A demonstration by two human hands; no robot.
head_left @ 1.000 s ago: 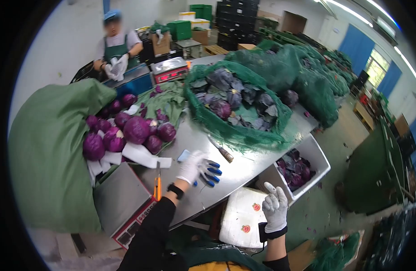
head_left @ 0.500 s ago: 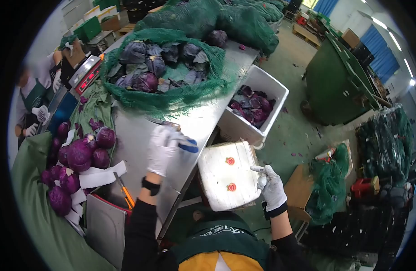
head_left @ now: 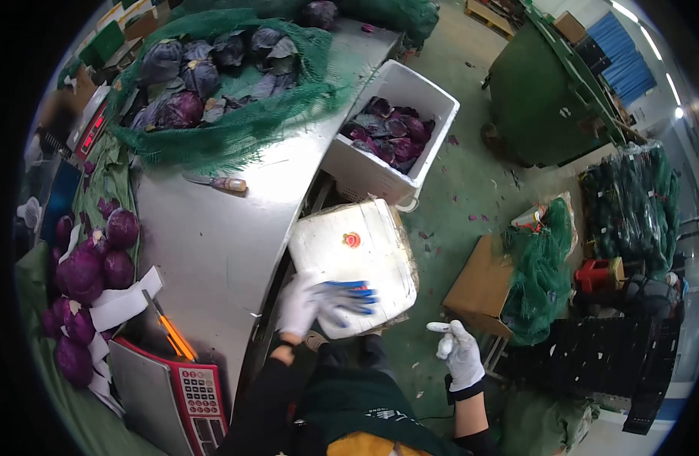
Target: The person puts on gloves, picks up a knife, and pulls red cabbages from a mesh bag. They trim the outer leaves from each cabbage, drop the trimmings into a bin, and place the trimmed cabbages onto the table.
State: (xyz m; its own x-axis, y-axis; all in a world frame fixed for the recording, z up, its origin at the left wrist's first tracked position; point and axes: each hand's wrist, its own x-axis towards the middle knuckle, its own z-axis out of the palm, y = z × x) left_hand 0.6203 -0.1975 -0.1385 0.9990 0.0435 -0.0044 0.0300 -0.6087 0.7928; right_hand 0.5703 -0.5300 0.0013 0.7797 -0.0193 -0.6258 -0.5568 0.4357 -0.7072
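Observation:
My left hand point(head_left: 319, 302), in a white glove with blue on its palm side, reaches over the near left part of a white foam box point(head_left: 361, 262). Its fingers are spread, and nothing shows in them. The box lid carries a red printed mark. To the right of the box, above the floor, is my right hand point(head_left: 462, 356) in a white glove. Its fingers are loosely bent and apart, and it holds nothing visible. A knife with a wooden handle point(head_left: 230, 184) lies on the metal table point(head_left: 213, 243), away from both hands.
A green net sack point(head_left: 213, 140) of red cabbages lies on the table. Trimmed cabbages point(head_left: 83, 273) and a red-edged scale point(head_left: 197, 391) with an orange cutter point(head_left: 175, 338) are at left. An open foam box point(head_left: 433, 144) holds purple leaves. At right are a carton point(head_left: 475, 281) and a green bin point(head_left: 532, 99).
My left hand has left the knife on the table and moved right and down over the foam box. My right hand has moved away from the box's side. The view has shifted right.

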